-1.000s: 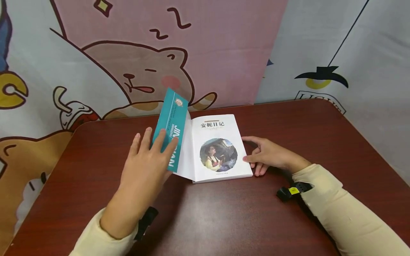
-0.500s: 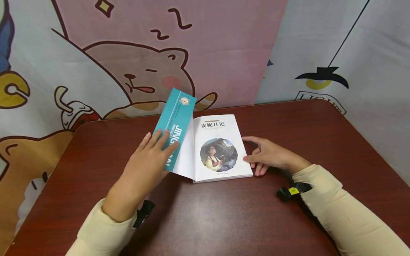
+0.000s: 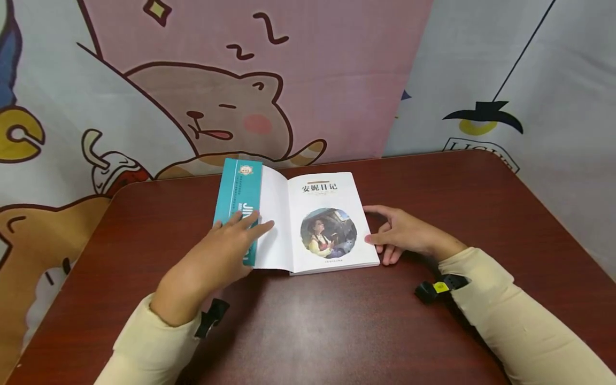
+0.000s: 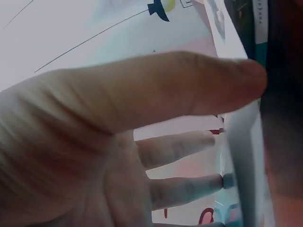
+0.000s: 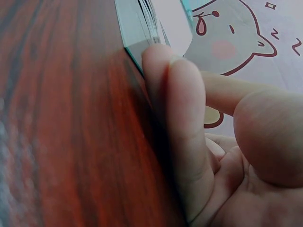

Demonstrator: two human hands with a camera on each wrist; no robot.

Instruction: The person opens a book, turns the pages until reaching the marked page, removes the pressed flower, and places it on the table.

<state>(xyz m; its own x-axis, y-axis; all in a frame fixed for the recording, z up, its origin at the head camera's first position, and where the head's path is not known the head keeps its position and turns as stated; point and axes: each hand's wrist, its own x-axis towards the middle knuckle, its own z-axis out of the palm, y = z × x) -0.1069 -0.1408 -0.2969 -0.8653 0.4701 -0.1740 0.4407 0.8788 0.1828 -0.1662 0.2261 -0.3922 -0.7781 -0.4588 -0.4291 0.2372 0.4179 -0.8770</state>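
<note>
An open paperback book (image 3: 332, 195) lies on the table in the head view, showing a white title page with a round picture. To its left is the opened front cover, with a teal folded-in flap (image 3: 240, 184). My left hand (image 3: 216, 254) lies over the flap's lower part with fingers spread. In the left wrist view, its thumb (image 4: 189, 85) reaches the cover's lower edge. At the book's right edge, my right hand (image 3: 404, 232) touches the side with thumb and index finger. The right wrist view shows its fingertips against the edge of the pages (image 5: 137, 23).
The dark red-brown wooden table (image 3: 337, 326) carries the book. Behind its far edge hangs a cloth backdrop (image 3: 337, 80) with a cartoon bear. Black straps with small devices (image 3: 433, 289) sit at both wrists.
The front cover, half a second ago tilted up toward the title page, has swung left and down and lies flatter. My left hand has lowered with it. The right hand stays put.
</note>
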